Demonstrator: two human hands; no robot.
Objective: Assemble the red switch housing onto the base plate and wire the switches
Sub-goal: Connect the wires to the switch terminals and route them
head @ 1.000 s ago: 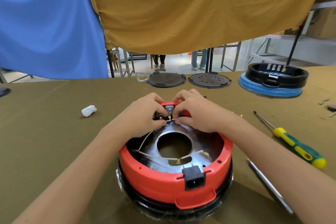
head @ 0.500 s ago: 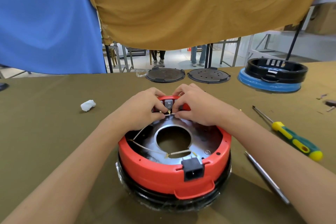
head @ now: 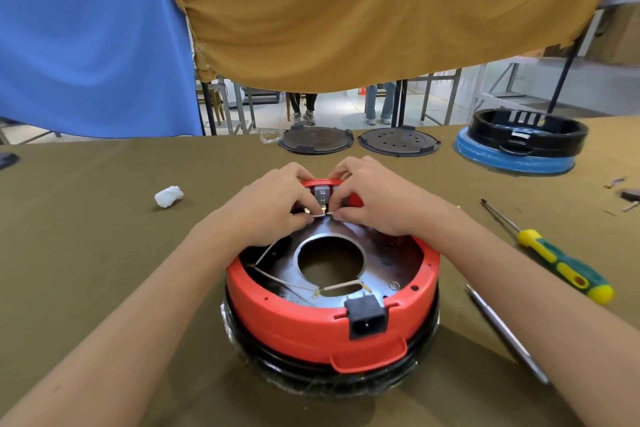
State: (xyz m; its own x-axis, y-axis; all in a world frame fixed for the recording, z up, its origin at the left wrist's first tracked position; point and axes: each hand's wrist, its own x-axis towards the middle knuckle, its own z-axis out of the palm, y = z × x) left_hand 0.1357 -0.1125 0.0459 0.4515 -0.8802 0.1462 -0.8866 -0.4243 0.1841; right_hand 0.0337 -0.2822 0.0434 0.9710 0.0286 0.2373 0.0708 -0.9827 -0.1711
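Glossy round red housing (head: 298, 319) on a shiny metal plate (head: 381, 274); left hand (head: 273, 208) and right hand (head: 374, 201) pinch a thin white wire (head: 320, 214) at the far rim, beside the grey switch (head: 322, 193).

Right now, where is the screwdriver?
In the head view, the screwdriver lies on the table, right of the red housing, beyond the right hand's forearm.
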